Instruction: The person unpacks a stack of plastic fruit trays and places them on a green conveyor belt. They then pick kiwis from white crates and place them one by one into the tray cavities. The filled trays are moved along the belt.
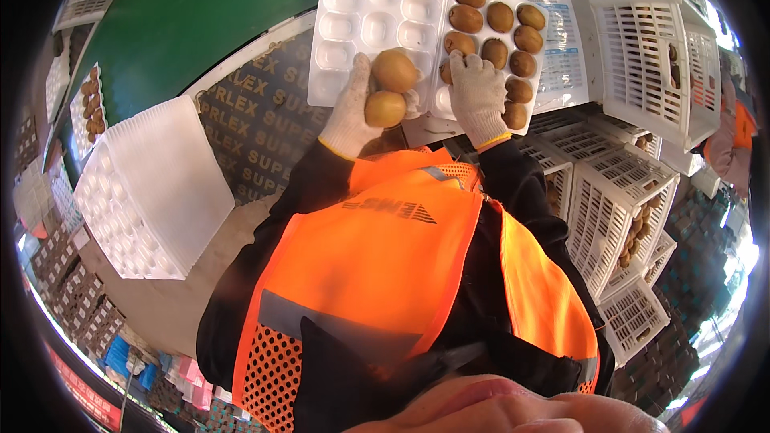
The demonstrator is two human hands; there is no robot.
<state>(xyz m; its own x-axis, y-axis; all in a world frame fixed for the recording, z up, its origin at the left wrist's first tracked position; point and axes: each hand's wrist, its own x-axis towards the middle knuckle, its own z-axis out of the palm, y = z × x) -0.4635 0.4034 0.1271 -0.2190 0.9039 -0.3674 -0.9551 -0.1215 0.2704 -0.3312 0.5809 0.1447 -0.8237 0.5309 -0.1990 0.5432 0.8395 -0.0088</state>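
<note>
My left hand (355, 105), in a pale knitted glove, holds two brown kiwifruit, a larger one (394, 71) above a smaller one (385, 109). Behind it lies a white moulded plastic tray half (379, 30) whose visible cups are bare. Joined to it or lying against it, a second white tray section (441, 100) carries several kiwifruit (494, 53) in its cups. My right hand (479, 89), gloved too, rests over that section's near left part. Its fingers touch or cover part of a kiwifruit (445, 72); whether they grip it is hidden.
A green conveyor belt (198, 6) runs beyond the trays. At left stands a thick stack of white trays (162, 186). White slatted crates (640, 66), some with kiwifruit, stand at right. Another person's sleeve (725, 138) shows at far right. A filled tray (90, 105) sits at left.
</note>
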